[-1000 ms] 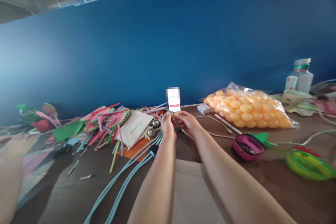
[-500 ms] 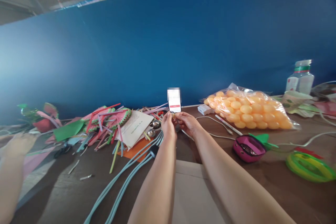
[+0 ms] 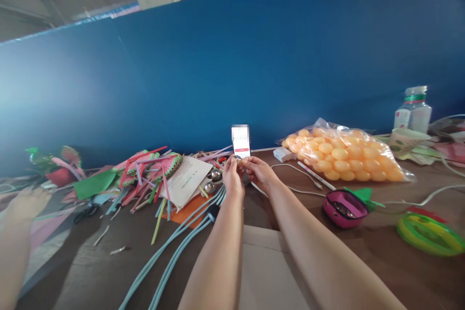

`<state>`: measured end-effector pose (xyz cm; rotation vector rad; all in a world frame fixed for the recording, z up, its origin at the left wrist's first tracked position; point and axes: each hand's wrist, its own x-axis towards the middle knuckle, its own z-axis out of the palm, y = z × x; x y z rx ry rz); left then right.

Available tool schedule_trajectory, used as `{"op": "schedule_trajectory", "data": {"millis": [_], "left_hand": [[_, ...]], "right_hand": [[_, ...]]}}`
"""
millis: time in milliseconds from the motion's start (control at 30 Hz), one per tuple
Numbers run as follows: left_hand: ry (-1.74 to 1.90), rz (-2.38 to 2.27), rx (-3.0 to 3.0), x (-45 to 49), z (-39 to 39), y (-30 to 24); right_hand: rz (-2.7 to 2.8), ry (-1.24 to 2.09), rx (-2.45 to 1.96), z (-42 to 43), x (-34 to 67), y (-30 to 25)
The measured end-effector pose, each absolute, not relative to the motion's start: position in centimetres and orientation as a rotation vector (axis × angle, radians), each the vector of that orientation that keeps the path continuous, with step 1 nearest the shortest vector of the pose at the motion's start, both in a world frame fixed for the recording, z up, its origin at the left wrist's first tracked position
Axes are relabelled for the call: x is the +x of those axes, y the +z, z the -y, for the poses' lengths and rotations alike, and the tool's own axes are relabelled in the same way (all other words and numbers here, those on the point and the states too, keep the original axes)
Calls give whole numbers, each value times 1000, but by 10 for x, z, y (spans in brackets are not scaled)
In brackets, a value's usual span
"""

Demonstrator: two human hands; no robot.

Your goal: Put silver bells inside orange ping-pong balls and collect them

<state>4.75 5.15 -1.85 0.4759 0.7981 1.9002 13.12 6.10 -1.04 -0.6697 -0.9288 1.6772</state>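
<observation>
1. Your two bare hands meet at the centre: the left hand and the right hand both pinch, fingertips drawn in close, at one shiny metallic piece.
2. Counted: one such piece between your fingers; two mirror-like silver balls on the table; one lit smartphone; one magenta pouch; one clear bag of orange balls, too many and overlapped to count exactly.
3. The piece sits between the fingertips of both hands, just in front of the smartphone's lower edge. The two silver balls lie to the left of your left hand, near it and beside a white printed sheet. The pouch and the bag are farther off, right of your right hand.
4. The piece looks small, rounded and glossy, silvery with a hint of gold; your fingers cover much of it, so its full shape cannot be told.
5. Around it: pale blue cords run by your left forearm, one white pen lies beside the bag, and another person's arm reaches in at far left.
</observation>
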Motion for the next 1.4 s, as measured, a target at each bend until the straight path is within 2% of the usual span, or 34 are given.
{"op": "schedule_trajectory", "data": {"millis": [1400], "left_hand": [[1924,-796,472,47,-54,-23]], "right_hand": [[976,1664,-654,-63,129,-14]]}}
